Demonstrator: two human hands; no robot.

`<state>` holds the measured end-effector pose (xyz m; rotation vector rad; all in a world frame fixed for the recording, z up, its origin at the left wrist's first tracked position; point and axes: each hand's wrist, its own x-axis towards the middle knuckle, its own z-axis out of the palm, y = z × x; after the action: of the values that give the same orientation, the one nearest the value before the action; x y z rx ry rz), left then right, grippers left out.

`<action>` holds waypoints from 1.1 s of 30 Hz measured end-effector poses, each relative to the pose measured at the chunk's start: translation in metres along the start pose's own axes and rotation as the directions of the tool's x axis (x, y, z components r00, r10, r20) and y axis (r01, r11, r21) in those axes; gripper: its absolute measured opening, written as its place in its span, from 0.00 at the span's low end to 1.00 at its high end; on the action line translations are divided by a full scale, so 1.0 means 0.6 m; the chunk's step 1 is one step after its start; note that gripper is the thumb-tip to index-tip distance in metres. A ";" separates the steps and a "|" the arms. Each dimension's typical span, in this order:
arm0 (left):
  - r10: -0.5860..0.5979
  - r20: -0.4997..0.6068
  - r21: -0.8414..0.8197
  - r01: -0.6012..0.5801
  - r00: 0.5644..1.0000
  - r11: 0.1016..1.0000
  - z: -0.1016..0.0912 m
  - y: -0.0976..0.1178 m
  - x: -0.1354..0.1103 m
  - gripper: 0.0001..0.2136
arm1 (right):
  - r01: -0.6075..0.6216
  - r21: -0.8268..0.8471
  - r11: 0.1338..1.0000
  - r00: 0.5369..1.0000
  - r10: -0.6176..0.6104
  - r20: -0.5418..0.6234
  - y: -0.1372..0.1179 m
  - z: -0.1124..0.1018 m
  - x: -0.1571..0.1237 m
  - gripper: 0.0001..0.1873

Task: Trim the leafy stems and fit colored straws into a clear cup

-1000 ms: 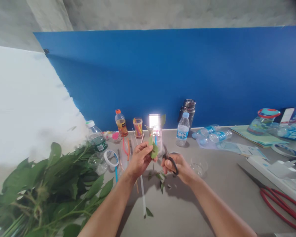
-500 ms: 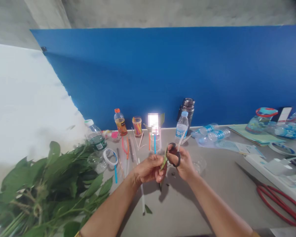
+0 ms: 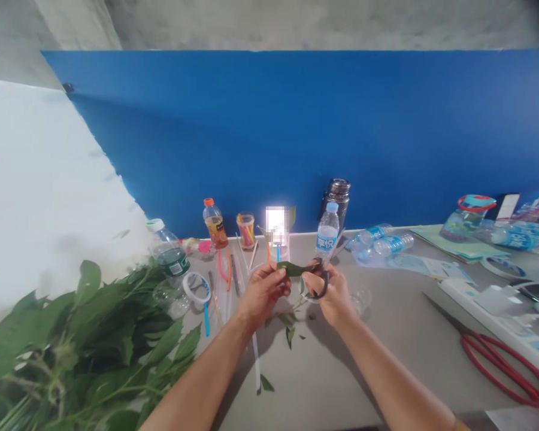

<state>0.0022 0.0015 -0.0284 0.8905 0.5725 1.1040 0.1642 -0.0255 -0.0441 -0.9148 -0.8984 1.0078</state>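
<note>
Grey tabletop (image 3: 323, 383), bearing leafy branches (image 3: 103, 335) at left, an orange-capped bottle (image 3: 215, 230) toward the far side, and red-handled scissors (image 3: 468, 334) at right.

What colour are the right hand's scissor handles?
The scissor handles are black; the head view shows them best.

likely a craft workspace; red-handled scissors (image 3: 466, 335), tape roll (image 3: 187, 288), leafy branches (image 3: 94, 335) on a table (image 3: 323, 389)

The person's left hand (image 3: 261, 294) and right hand (image 3: 336, 294) were bare. The left forearm (image 3: 206, 368) and right forearm (image 3: 381, 371) were bare too, smooth in outline, slender at the wrist and widening toward the elbow. Near the right elbow showed a sliver of mustard-yellow, seemingly a sleeve (image 3: 462, 425), too little visible to tell its cut.
</note>
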 end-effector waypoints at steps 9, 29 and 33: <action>0.062 -0.092 0.099 -0.053 0.994 0.994 -0.009 0.028 0.006 0.10 | 0.006 -0.270 0.963 0.996 0.018 0.086 -0.014 0.002 -0.005 0.14; -0.032 0.165 -0.053 0.042 0.986 0.998 0.004 0.023 -0.012 0.19 | -0.479 0.184 0.858 0.815 0.357 0.457 -0.006 -0.008 -0.005 0.20; 0.000 0.196 -0.015 0.003 0.981 1.000 0.002 0.023 -0.015 0.17 | -0.536 0.185 0.823 0.771 0.389 0.504 -0.003 -0.007 -0.006 0.22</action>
<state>-0.0072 -0.0046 -0.0161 0.9725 0.4012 1.0046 0.1678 -0.0305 -0.0445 -0.6427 -0.8571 1.8065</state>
